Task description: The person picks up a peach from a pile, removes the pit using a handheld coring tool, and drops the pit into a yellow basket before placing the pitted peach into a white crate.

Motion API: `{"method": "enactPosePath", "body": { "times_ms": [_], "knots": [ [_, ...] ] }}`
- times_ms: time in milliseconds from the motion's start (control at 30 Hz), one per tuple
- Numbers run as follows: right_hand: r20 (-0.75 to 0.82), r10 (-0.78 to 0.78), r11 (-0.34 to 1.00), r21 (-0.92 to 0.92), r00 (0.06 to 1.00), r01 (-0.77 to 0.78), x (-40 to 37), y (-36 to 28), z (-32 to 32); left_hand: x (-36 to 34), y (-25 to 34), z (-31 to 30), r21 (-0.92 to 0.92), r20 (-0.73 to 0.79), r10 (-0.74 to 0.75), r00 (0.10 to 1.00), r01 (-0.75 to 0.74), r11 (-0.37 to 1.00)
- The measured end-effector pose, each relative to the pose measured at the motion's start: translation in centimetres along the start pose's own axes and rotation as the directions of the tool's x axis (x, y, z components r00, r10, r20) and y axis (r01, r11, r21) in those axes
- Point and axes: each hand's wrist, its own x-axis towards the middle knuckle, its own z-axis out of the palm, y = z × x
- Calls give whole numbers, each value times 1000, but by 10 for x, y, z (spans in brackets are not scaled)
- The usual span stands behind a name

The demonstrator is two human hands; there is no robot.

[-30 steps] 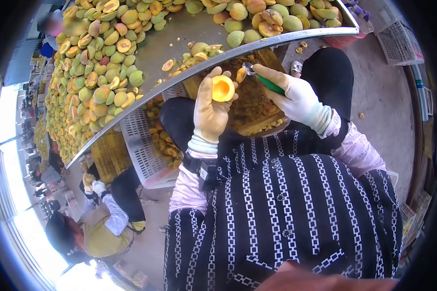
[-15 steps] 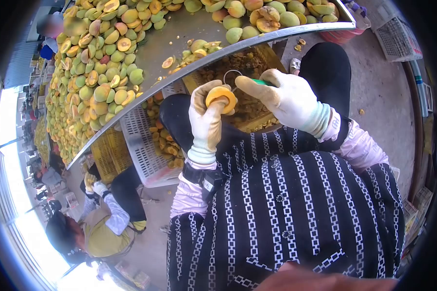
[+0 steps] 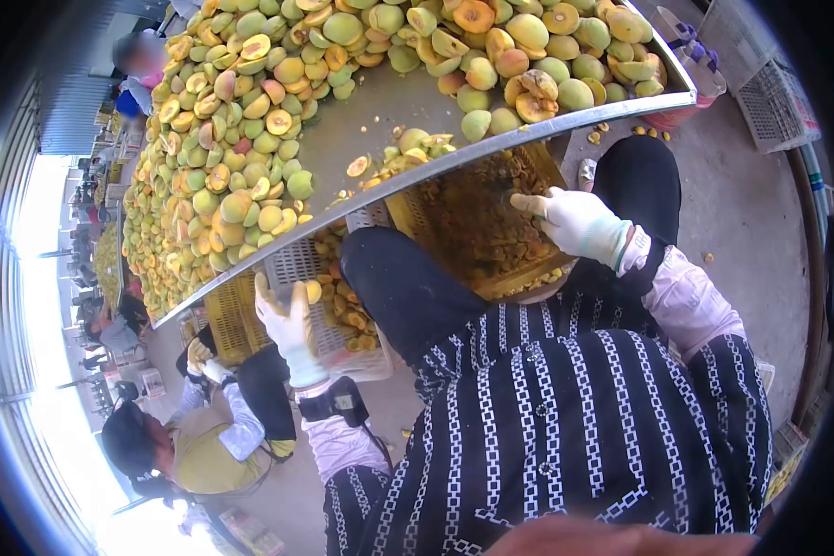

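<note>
My left hand (image 3: 289, 326), in a pale glove, is over the white crate (image 3: 292, 262) below the table edge. Its fingers are spread, and a small orange fruit piece (image 3: 314, 292) shows right beside them. Gloved as well, my right hand (image 3: 579, 222) hangs over the yellow crate (image 3: 417, 227) of brown and orange scraps, fingers curled with the index finger pointing left. Whatever the right hand holds is hidden. Cut fruit halves (image 3: 241, 167) lie heaped on the metal-edged table (image 3: 385, 102).
A co-worker (image 3: 204, 435) sits at the lower left beside another yellow crate (image 3: 236, 315). Another person (image 3: 139, 69) is at the upper left. A reddish tub (image 3: 681, 113) and a grey crate (image 3: 777, 109) stand at the upper right. My knees flank the scrap crate.
My hands have moved apart, the left down and left to the white crate, the right slightly lower. The fruit half has left my left hand's grip, and the green-handled tool no longer shows.
</note>
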Motion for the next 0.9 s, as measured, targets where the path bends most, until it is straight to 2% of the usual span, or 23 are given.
{"method": "enactPosePath", "body": {
  "times_ms": [33, 133, 200, 333, 400, 433, 467, 533, 567, 633, 667, 700, 733, 767, 800, 867, 900],
  "knots": [
    [52, 3, 1000, 21, 999, -4, 4, 3, 0, 5, 46, 7, -424, 80, -91, 993, 117, 898],
    [123, -54, 994, 97, 991, 42, 15, 11, -1, 50, 107, 53, -584, 281, -7, 960, 177, 792],
    [127, -65, 984, 174, 990, 42, 19, 19, 0, 87, 133, 103, -676, 344, 67, 937, 197, 710],
    [207, 83, 973, 194, 975, -124, 18, 23, -3, 164, 197, 201, -642, 301, 224, 927, 23, 767],
    [232, 74, 958, 255, 970, -134, 18, 23, -7, 195, 223, 249, -724, 288, 240, 927, 47, 688],
    [217, 79, 956, 261, 973, -135, 18, 26, -6, 203, 241, 260, -676, 278, 204, 939, 40, 736],
    [204, 84, 953, 268, 975, -139, 18, 29, -6, 218, 240, 288, -747, 194, 206, 959, 8, 665],
    [219, 108, 948, 271, 970, -167, 21, 32, -8, 241, 233, 322, -367, 84, 158, 984, -117, 923],
    [216, 100, 942, 294, 971, -163, 22, 34, -10, 232, 251, 315, -366, 95, 159, 983, -114, 923],
    [217, 93, 930, 330, 972, -163, 25, 33, -16, 215, 279, 298, 97, 75, 147, 986, -154, 983],
    [217, 97, 928, 334, 971, -167, 25, 34, -15, 217, 274, 299, 122, 70, 204, 976, -211, 970],
    [198, 97, 932, 325, 975, -159, 25, 35, -12, 223, 251, 309, -332, 154, 198, 968, -138, 933],
    [179, 92, 938, 316, 980, -146, 25, 35, -11, 227, 231, 316, -707, 227, 227, 947, 0, 707],
    [239, 99, 943, 288, 966, -168, 26, 33, -17, 210, 234, 294, -787, 300, 118, 947, 176, 592],
    [240, 87, 944, 291, 967, -157, 26, 33, -16, 197, 227, 275, -833, 395, 62, 916, 329, 445],
    [210, 39, 955, 281, 977, -98, 23, 35, -8, 179, 205, 246, -798, 597, 186, 781, 602, 35],
    [226, 17, 952, 294, 974, -85, 22, 37, -4, 165, 195, 231, -779, 581, 296, 758, 623, -69]
  ]
}}
